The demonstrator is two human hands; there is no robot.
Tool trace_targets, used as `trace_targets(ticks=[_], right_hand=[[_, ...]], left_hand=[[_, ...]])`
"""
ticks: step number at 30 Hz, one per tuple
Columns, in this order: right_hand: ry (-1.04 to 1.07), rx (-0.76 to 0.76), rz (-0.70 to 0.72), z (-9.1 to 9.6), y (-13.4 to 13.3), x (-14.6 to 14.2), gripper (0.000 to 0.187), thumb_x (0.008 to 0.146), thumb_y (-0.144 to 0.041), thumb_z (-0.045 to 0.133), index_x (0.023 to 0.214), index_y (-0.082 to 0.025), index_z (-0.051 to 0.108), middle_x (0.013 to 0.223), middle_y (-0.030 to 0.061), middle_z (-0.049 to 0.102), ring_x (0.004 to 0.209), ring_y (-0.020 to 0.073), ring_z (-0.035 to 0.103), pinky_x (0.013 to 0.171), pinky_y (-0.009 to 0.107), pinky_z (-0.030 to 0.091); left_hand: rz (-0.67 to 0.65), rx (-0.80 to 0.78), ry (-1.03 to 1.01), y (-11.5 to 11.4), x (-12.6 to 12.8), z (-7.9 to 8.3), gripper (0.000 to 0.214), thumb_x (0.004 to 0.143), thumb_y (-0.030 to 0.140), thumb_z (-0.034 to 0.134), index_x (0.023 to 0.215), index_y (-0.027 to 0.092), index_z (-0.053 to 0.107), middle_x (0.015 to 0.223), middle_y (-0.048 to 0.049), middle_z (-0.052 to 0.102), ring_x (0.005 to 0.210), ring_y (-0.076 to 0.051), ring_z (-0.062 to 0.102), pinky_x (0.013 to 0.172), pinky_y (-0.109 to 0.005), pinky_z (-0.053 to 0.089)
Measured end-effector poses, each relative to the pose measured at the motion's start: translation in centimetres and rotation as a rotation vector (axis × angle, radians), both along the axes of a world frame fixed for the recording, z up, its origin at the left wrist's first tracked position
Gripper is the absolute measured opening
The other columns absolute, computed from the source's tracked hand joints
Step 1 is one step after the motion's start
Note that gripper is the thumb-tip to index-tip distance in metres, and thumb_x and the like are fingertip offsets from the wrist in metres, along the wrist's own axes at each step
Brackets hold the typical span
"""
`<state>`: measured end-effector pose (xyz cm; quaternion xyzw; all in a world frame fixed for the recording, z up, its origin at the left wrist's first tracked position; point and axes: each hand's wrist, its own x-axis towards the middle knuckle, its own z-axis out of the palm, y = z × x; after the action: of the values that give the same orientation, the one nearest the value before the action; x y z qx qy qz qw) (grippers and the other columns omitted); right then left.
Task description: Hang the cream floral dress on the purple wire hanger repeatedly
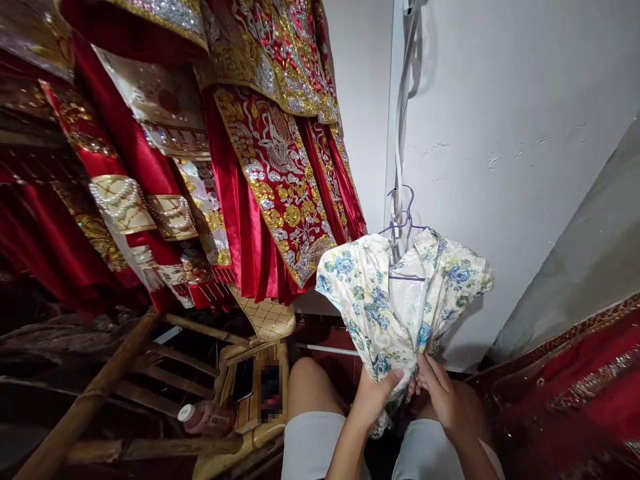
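Note:
A white short-sleeved blouse (375, 293) with blue and yellow flowers hangs in front of my knees. Its shoulders rest on a thin purple hanger (409, 217), hooked to a white strap (400, 133) on the wall. My left hand (377, 400) grips the lower front on the left, thumb on top of the cloth and the other fingers behind it. On the right front edge, my right hand (436, 385) pinches the fabric near the bottom of the neckline opening. The lower hem bunches between my hands and is partly hidden.
Red embroidered garments (280, 153) hang at the left. Below them, a bamboo chair (250, 433) bears a dark phone (243, 380) and a blurred-out item; a bottle (207, 417) lies beside it. Red sequined cloth (575, 387) spreads at the right, against the white wall (490, 120).

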<state>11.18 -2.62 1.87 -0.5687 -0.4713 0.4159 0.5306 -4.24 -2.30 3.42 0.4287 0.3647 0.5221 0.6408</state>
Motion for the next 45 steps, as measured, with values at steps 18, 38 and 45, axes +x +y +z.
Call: trace_targets(ticks=[18, 38, 45], right_hand=[[-0.139, 0.138, -0.118, 1.6, 0.2, 0.1, 0.041, 0.081, -0.062, 0.067, 0.084, -0.023, 0.055, 0.060, -0.0023, 0.053, 0.057, 0.0184, 0.055, 0.052, 0.030, 0.043], [-0.481, 0.200, 0.210, 6.0, -0.6, -0.4, 0.027, 0.088, -0.041, 0.055, 0.070, -0.023, 0.062, 0.054, -0.0018, 0.059, 0.051, 0.0162, 0.054, 0.052, 0.027, 0.039], [-0.737, 0.351, 0.038, 9.8, 4.2, 2.8, 0.029, 0.092, -0.042, 0.053, 0.069, -0.024, 0.056, 0.053, -0.0033, 0.056, 0.048, 0.0153, 0.048, 0.052, 0.026, 0.031]], left_hand=[[0.051, 0.146, 0.159, -1.5, 1.9, 0.7, 0.052, 0.083, 0.046, 0.074, 0.124, 0.015, 0.069, 0.131, -0.0151, 0.069, 0.130, -0.032, 0.059, 0.117, -0.045, 0.038], [0.296, 0.593, 0.735, 0.9, 0.6, -1.1, 0.013, 0.090, 0.025, 0.056, 0.099, 0.022, 0.064, 0.100, -0.0093, 0.068, 0.102, -0.027, 0.060, 0.095, -0.042, 0.045], [0.073, 0.759, 0.918, 2.1, -0.1, 0.3, 0.020, 0.092, 0.020, 0.048, 0.072, 0.022, 0.050, 0.073, -0.0033, 0.059, 0.076, -0.021, 0.054, 0.081, -0.035, 0.039]])
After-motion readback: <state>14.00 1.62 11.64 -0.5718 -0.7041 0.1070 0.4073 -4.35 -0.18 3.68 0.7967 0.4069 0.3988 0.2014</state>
